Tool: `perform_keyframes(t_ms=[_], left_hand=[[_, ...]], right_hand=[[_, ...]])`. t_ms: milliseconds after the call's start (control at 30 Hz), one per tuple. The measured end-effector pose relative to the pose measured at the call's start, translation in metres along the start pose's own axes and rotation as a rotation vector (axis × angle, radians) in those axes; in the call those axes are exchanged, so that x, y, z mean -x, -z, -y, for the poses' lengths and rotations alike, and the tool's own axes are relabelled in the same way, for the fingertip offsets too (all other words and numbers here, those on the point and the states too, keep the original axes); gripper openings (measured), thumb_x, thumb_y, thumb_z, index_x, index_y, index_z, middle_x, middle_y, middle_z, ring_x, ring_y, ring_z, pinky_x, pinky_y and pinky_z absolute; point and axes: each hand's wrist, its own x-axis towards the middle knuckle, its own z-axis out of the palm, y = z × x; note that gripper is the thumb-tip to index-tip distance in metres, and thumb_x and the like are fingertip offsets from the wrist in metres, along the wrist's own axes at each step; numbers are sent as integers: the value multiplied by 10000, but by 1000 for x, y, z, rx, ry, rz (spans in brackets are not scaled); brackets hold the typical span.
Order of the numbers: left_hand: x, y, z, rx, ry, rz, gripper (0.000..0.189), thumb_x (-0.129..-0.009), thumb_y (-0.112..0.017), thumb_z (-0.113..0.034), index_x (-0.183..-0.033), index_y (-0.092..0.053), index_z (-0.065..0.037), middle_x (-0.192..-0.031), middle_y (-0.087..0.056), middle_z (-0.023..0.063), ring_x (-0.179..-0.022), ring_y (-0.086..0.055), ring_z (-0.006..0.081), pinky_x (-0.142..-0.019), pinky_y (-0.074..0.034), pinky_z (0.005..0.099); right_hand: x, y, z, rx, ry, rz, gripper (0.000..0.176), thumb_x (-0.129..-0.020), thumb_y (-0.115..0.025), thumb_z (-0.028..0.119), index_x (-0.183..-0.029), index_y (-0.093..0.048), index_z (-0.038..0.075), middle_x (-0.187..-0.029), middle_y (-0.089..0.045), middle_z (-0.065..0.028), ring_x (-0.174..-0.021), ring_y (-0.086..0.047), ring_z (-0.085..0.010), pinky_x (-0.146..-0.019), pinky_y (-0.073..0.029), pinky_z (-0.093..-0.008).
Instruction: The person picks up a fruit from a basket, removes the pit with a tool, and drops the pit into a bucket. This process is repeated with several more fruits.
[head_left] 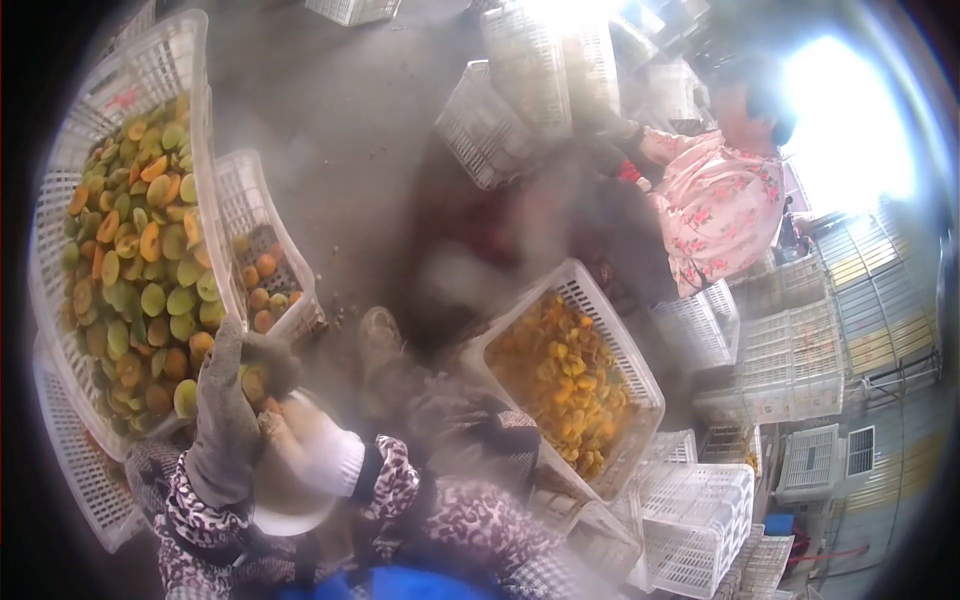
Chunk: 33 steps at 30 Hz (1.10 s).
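My left hand (225, 400), in a grey glove, is closed around an apricot (254, 382), green and orange. My right hand (300, 440), in a white glove with a ribbed cuff, meets it with curled fingers. Whatever those fingers hold is too blurred to make out. Under both hands is a rounded white thing (290, 515), partly hidden. Left of my hands stands a large white crate (205, 150) heaped with green and orange apricots (150, 270), many cut in half. Behind it, a smaller crate (285, 215) holds several orange fruits (265, 264).
A white crate (625, 350) of orange fruit pieces (575, 385) stands to my right. Stacked crates (695, 515) are beyond it, more crates (525, 80) at the back. A person in a pink flowered top (715, 200) sits across from me. The lens is hazy.
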Motion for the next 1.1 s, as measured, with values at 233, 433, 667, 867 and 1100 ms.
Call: perform_keyframes(t_ms=[233,433,667,867,1100], left_hand=[[-16,23,26,-30,-175,260,324,-993,-548,-237,-776,-632,-13,-695,-638,42,-604,-569,117,-547,-450,240],[-25,18,-6,-363,221,355,361,-968,-533,-216,-711,-646,11,-622,-629,30,-546,-557,92,-547,-448,229],[-22,39,15,-301,139,366,411,-941,-599,-352,-767,-673,12,-622,-615,15,-558,-563,117,-591,-476,256],[-10,54,-29,428,36,-125,411,-991,-527,-422,-866,-652,-50,-610,-546,20,-584,-550,127,-648,-501,299],[-12,267,-92,-1135,-722,-605,384,-951,-553,-380,-1071,-643,-27,-978,-646,134,-962,-622,292,-903,-473,402]], right_hand=[[5,11,-20,-1002,-535,386,280,-1020,-497,299,-1168,-558,69,-762,-628,-29,-572,-584,-72,-488,-485,-212],[17,-7,-47,-833,-400,412,293,-1025,-486,336,-1033,-602,68,-921,-645,-81,-805,-632,-100,-684,-524,-234],[21,-41,-98,-912,-421,191,420,-1014,-482,376,-1237,-555,27,-1039,-637,-206,-1025,-634,-296,-892,-530,-509],[41,-26,8,-106,69,727,299,-969,-513,311,-1038,-647,52,-994,-657,-127,-857,-656,-261,-741,-521,-413],[39,-22,-51,823,-358,796,299,-948,-475,251,-1158,-578,63,-1059,-678,-189,-976,-674,-343,-852,-540,-438]])
